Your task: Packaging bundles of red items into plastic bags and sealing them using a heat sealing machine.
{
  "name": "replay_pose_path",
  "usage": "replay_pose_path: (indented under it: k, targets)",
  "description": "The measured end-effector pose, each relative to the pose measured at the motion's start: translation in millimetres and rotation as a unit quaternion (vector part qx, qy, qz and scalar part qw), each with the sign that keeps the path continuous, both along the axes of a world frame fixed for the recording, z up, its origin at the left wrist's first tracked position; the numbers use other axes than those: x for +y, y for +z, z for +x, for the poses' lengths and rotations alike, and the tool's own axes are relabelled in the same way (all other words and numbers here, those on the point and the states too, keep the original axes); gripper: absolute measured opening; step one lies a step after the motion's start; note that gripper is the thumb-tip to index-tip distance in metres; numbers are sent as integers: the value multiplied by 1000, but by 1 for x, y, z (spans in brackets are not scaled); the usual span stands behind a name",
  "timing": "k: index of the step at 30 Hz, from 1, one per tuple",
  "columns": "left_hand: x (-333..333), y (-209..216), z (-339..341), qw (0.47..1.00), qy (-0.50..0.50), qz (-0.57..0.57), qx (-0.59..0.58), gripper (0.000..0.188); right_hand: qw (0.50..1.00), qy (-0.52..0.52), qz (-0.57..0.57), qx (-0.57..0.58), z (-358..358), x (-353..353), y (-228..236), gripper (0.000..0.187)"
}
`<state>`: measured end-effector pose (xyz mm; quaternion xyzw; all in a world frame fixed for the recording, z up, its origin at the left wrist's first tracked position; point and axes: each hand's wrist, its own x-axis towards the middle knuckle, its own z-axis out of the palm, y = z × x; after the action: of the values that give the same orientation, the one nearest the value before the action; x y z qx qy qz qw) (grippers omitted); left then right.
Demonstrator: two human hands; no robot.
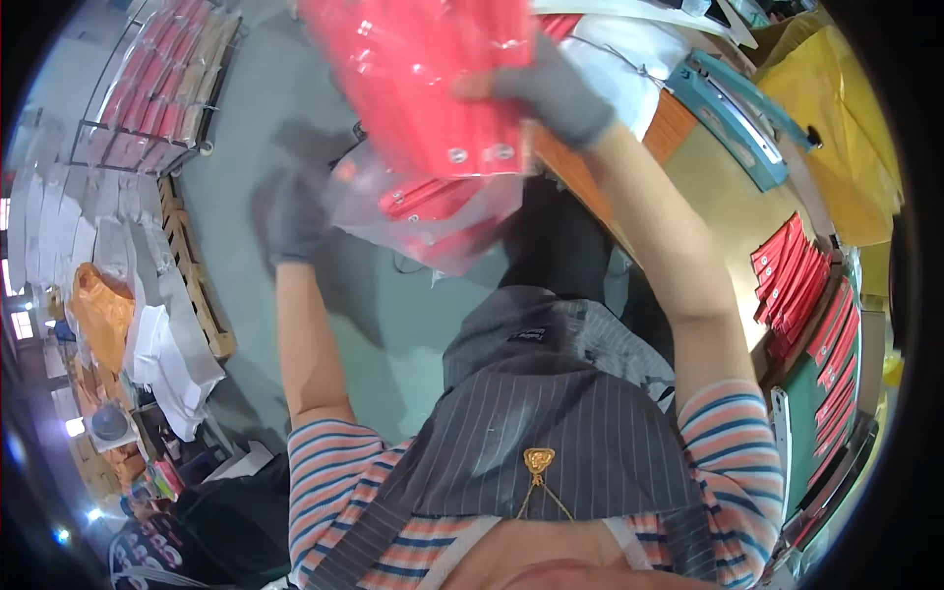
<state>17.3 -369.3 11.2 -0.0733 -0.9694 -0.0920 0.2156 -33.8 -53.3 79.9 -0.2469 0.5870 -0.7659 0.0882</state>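
A stack of flat red pieces with metal eyelets [423, 93], under shiny clear plastic, is raised in front of me. My right hand [560, 93], in a grey glove, is closed on its right side, with the thumb across the front. Below the stack is a clear plastic bag [462, 231] with more red eyelet pieces inside. My left hand [295, 221], also gloved in grey, is beside the bag's left edge. Motion smears its fingers, so whether they grip the bag does not show.
The table [723, 211] on my right bears a teal bar-shaped device [733, 118] and fanned red pieces [790, 275]. Yellow sheeting [831, 128] lies beyond. A rack [147, 138] of bagged red pieces stands far left, near white bundles [162, 364] and an orange bag [101, 305].
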Motion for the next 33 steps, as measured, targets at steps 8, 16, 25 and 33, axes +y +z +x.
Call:
replay_pose_path:
  k: [8,16,25,33]
  targets:
    - [-6,-53,62,814,81,527,-229,34,561,244,701,367,13,-121,-127,71]
    - [-26,-63,29,749,170,609,-198,34,609,167,727,270,-28,-119,-151,77]
    - [-47,-47,32,733,173,647,-121,24,748,-151,497,413,11,-24,-112,17]
    - [-84,-31,76,732,152,663,-42,27,750,-125,419,496,37,-50,-55,20]
